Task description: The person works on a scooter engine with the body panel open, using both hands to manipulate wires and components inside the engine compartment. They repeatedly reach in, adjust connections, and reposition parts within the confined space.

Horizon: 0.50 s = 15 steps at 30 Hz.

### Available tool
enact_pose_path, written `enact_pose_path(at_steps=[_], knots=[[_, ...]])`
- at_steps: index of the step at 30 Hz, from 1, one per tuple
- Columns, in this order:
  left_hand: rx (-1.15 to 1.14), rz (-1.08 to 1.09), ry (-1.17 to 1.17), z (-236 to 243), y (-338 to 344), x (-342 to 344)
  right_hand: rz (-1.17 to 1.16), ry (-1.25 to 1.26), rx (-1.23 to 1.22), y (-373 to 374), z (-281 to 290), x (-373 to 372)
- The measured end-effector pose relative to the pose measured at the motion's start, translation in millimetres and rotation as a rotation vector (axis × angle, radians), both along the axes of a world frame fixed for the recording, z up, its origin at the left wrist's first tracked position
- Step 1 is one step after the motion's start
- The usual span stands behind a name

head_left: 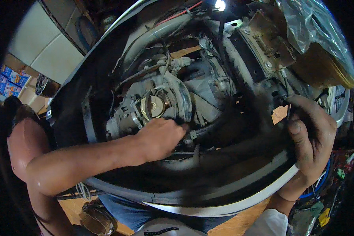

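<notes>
Deep in an open scooter body, a grimy grey engine (179, 92) is exposed. My left hand (161, 137) is closed at its near side, just below a round brass-coloured cap (157, 107). Its fingers curl down out of sight, so what they grip is hidden. On the right, my right hand (312, 135) is at the rim of the black body panel (247, 145), thumb and forefinger bent toward each other near a thin cable (284, 80). What lies between them is too dark to make out.
A rusty metal bracket (269, 39) and clear plastic sheeting (312, 23) sit at the far right. A bright lamp (220, 4) shines at the top. White trim (208, 208) curves along the near edge. A coiled bundle (96, 218) lies on the floor at lower left.
</notes>
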<state>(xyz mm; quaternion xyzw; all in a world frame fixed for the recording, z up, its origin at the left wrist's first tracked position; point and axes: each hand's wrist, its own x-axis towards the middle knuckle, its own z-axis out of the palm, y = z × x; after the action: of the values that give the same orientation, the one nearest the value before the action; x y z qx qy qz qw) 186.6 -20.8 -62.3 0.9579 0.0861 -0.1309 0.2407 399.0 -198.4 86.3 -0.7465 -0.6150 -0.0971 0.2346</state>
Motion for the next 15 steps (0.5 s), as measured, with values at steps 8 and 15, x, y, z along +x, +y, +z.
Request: enact_pose_path(at_steps=[8,15], knots=[[0.079,-0.070,0.005,-10.2,-4.5,2.7,0.041,-0.052,-0.025,-0.9,0.6,1.5],[-0.356,0.176,-0.277,-0.9,11.1,56.8,-0.016,0.049,-0.013,-1.8,2.1,-4.7]])
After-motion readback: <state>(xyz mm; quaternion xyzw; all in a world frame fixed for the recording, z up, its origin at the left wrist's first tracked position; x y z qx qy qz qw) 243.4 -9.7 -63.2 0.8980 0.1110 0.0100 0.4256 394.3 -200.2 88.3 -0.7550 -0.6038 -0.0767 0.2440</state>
